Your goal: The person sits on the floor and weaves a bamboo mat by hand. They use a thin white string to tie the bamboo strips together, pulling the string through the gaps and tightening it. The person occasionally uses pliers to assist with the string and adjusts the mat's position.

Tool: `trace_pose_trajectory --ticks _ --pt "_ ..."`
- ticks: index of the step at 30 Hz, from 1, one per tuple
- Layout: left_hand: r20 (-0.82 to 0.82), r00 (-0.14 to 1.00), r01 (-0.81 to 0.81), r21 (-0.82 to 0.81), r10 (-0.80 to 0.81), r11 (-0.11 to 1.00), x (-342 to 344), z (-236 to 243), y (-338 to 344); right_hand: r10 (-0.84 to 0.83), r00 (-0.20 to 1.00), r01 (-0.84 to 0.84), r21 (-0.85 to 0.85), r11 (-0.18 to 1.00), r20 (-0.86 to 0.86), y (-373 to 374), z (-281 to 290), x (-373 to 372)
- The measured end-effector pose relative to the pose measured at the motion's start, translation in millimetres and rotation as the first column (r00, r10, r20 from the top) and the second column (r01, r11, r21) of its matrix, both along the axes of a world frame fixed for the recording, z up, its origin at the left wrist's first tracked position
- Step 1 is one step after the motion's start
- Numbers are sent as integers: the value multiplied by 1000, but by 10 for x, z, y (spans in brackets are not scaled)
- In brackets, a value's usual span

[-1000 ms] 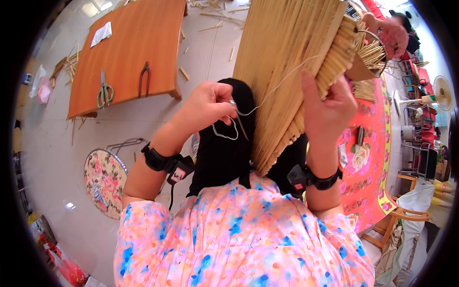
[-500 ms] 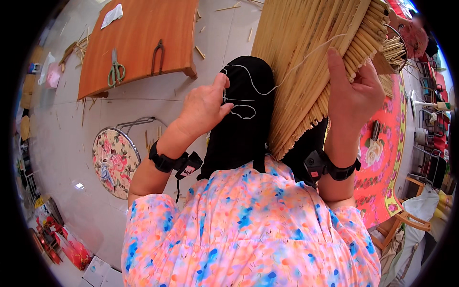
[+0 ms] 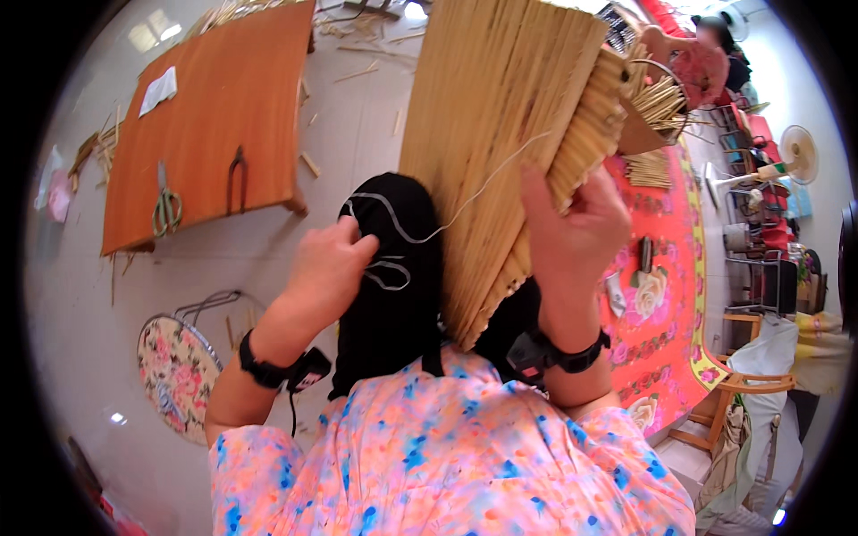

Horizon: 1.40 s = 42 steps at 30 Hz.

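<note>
A panel of pale, straw-like stalks (image 3: pixel 487 98) lies slanted over my lap, with a row of bundled stalk ends (image 3: pixel 585 129) along its right edge. My right hand (image 3: pixel 581 234) grips that edge, thumb on the near face and fingers curled behind. A white thread (image 3: pixel 487 186) runs from near my right thumb across the panel to my left hand (image 3: pixel 329 268). Over my black-covered left knee (image 3: pixel 402 210), my left hand pinches the thread, and a loop hangs beside its fingers. Whether a needle is in the pinch, I cannot make out.
An orange-brown wooden table (image 3: pixel 214 98) at the left bears green-handled scissors (image 3: pixel 166 205), dark pincers (image 3: pixel 236 179) and a white tissue (image 3: pixel 159 92). A floral round stool (image 3: pixel 179 375) stands below it. Right are a red floral mat (image 3: pixel 657 357), a stalk-filled basket (image 3: pixel 661 103) and another person (image 3: pixel 702 62).
The whole view has shifted, so the table, panel and knees appear farther left, and my knees lower. Both hands keep their holds, the left on the thread and the right on the panel's edge.
</note>
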<state>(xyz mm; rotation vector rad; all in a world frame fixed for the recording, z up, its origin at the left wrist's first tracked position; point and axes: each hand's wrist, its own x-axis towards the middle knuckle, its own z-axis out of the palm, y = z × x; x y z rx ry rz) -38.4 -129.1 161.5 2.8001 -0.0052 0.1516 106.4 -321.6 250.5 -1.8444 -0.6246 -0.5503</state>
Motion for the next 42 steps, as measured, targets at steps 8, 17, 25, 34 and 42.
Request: trace_pose_trajectory --ticks 8,17,25,34,42 --pt "360 870 -68 -588 336 806 210 870 255 -73 997 69 -97 993 -32 -127 11 -42" --pt "567 814 354 -317 -124 880 753 1032 -159 -65 985 61 -26 998 -160 -124 5 -93" --pt "587 807 278 -277 -67 920 812 1046 -124 -133 982 131 -29 991 -137 -196 -94 -61" --pt "634 770 286 -240 -73 928 835 1083 -95 -137 975 137 -17 990 -177 -142 -49 -99" --pt "645 760 283 -217 -81 934 837 1100 -73 -143 979 139 -36 990 -145 -130 -52 -93"
